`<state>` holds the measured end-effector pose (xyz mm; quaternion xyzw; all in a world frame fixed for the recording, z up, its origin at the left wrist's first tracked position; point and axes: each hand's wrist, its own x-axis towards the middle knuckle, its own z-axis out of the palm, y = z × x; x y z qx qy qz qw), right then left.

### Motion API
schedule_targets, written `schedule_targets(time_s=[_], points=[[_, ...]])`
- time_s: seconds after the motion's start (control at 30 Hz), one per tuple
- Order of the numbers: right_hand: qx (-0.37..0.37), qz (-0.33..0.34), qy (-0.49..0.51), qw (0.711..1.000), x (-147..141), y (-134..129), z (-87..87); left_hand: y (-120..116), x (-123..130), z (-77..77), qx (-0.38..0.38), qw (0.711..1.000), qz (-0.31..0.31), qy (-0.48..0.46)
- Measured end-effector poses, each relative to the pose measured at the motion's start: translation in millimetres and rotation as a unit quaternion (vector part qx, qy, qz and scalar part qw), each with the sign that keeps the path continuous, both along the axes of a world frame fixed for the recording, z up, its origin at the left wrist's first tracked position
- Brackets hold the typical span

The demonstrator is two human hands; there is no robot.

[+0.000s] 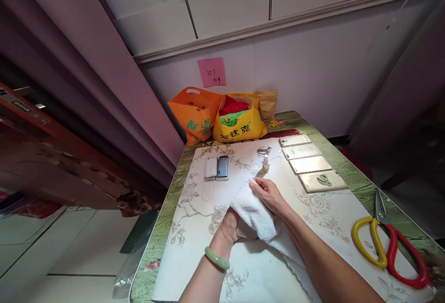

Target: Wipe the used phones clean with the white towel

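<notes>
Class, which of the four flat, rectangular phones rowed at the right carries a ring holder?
The gold-coloured phone at the row's near end; only its back bears a silvery ring holder.

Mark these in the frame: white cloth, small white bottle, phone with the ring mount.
White cloth [256, 215]: head view, on the folds between the hands.
Small white bottle [266, 166]: head view, on its body below the cap.
Phone with the ring mount [324, 181]: head view, on the mount itself.

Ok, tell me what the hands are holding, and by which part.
The right hand holds the white towel near its far edge. The left hand is partly covered by it; its hold can't be told.
</notes>
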<state>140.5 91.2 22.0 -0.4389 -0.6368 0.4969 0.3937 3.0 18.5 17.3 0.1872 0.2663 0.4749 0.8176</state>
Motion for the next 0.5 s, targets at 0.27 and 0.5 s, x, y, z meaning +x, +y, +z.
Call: schedule_targets(time_s=[0.27, 0.5], points=[[-0.026, -0.006, 0.016, 1.0, -1, -1, -9.5, 0, -3, -6.4, 0.015, 0.999, 0.004, 0.033], [-0.018, -0.016, 0.015, 1.0, -1, -3, -9.2, -2, -4, -12.1, 0.0, 1.0, 0.002, 0.02]])
